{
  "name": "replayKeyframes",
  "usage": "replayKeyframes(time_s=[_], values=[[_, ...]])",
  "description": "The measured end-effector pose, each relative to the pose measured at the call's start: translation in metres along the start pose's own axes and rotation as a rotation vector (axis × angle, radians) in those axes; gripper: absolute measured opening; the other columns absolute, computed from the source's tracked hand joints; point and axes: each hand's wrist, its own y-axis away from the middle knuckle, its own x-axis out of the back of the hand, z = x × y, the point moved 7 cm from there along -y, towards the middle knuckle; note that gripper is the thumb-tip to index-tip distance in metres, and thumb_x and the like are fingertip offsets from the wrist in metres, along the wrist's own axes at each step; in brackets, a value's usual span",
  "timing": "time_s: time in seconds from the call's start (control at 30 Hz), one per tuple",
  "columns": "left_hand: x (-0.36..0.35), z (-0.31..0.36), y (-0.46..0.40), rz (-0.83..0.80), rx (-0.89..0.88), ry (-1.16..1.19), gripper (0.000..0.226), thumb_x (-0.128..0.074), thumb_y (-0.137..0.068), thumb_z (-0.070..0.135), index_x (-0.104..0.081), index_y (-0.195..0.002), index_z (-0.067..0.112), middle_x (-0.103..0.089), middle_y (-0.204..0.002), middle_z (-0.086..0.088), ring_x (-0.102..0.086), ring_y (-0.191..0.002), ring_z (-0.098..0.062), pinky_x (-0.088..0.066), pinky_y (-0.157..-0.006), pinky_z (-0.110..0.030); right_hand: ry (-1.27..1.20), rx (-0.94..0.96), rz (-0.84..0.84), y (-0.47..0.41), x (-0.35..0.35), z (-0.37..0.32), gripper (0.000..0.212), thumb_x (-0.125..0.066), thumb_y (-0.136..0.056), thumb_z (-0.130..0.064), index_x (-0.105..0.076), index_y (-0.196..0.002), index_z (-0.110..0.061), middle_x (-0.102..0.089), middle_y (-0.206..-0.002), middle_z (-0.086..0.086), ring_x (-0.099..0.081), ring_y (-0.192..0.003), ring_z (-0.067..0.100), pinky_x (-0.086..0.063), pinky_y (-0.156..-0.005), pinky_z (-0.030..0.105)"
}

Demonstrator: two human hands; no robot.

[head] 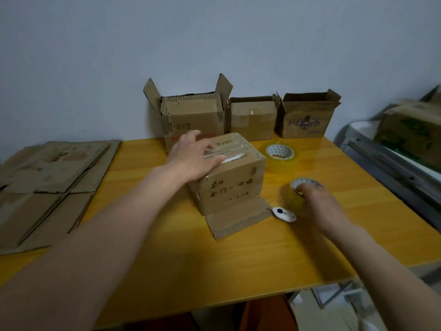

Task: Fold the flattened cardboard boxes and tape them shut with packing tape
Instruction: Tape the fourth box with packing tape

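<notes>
Yellow wood-grain table (148, 254), set against a pale wall. On it:
- flattened cardboard boxes (47, 182), stacked at the left edge;
- taped box (231, 177) at centre, one bottom flap splayed flat toward the viewer;
- three open-topped boxes (253, 118) in a row along the wall;
- tape roll (280, 151) right of the centre box;
- second tape roll (301, 187), nearer;
- small white oval cutter (284, 214), touching the flap's corner.

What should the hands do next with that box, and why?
Probably lift the tape roll that the right hand is on and bring it to the box. The left hand already steadies the top, where tape shows, but a flap at the bottom lies open on the table.
</notes>
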Motion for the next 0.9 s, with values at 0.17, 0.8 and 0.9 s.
replayKeyframes(time_s=[0.17, 0.8, 0.9], values=[[-0.02, -0.026, -0.025, -0.278, 0.064, -0.178, 0.074, -0.035, -0.084, 0.078, -0.02, -0.149, 0.047, -0.014, -0.161, -0.01, -0.018, -0.146, -0.034, -0.018, -0.118, -0.052, 0.167, 0.156, 0.174, 0.002, -0.007, -0.025, 0.04, -0.073, -0.061, 0.007, -0.065, -0.099, -0.001, -0.062, -0.099, 0.017, -0.056, -0.09, 0.039, -0.049, -0.074, 0.046], [0.009, -0.061, 0.036, 0.036, 0.058, -0.057, 0.044, -0.045, -0.092, 0.061, -0.049, -0.114, 0.023, -0.049, -0.124, -0.001, -0.045, -0.105, -0.017, -0.044, -0.084, -0.035, 0.08, 0.13, 0.052, -0.036, -0.019, -0.075, 0.031, -0.056, -0.082, 0.008, -0.059, -0.11, -0.003, -0.056, -0.112, 0.013, -0.053, -0.107, 0.033, -0.047, -0.085, 0.042], [-0.006, -0.072, 0.036, 0.0, 0.009, 0.025, 0.055, -0.035, -0.092, 0.065, -0.046, -0.136, 0.033, -0.04, -0.138, 0.003, -0.035, -0.129, -0.017, -0.039, -0.103, -0.04, 0.305, 0.203, 0.019, -0.038, -0.02, -0.083, 0.039, -0.055, -0.085, 0.001, -0.053, -0.123, -0.006, -0.047, -0.135, 0.011, -0.038, -0.125, 0.029, -0.039, -0.102, 0.035]])
